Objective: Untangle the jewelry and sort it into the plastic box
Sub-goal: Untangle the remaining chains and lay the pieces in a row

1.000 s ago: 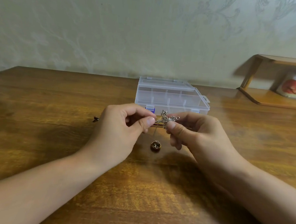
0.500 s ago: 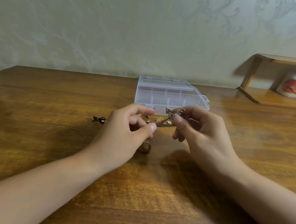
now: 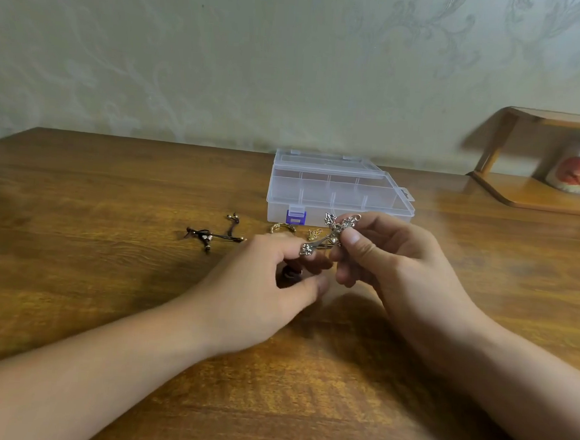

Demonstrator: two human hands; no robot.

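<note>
Silver cross pendant (image 3: 332, 234): pinched by right hand (image 3: 392, 261), long axis slanting toward left hand (image 3: 260, 283), loosely curled, seemingly empty; plastic box (image 3: 338, 192) closed, just beyond.

We drew our left hand (image 3: 263, 283) down off the cross pendant (image 3: 332, 234), leaving our right hand (image 3: 382, 257) pinching it alone.

The right hand (image 3: 395, 261) pinches an ornate silver cross pendant (image 3: 332, 234) just in front of the clear plastic box (image 3: 338, 192), whose lid is closed. The left hand (image 3: 270, 280) reaches down beside it, thumb and fingers curved around a small dark piece that is hard to make out. Near the box's front lie a gold ring (image 3: 283, 228) and a small gold charm (image 3: 314, 234); a black cord piece (image 3: 212, 235) lies to the box's left on the wooden table (image 3: 74, 239).
</note>
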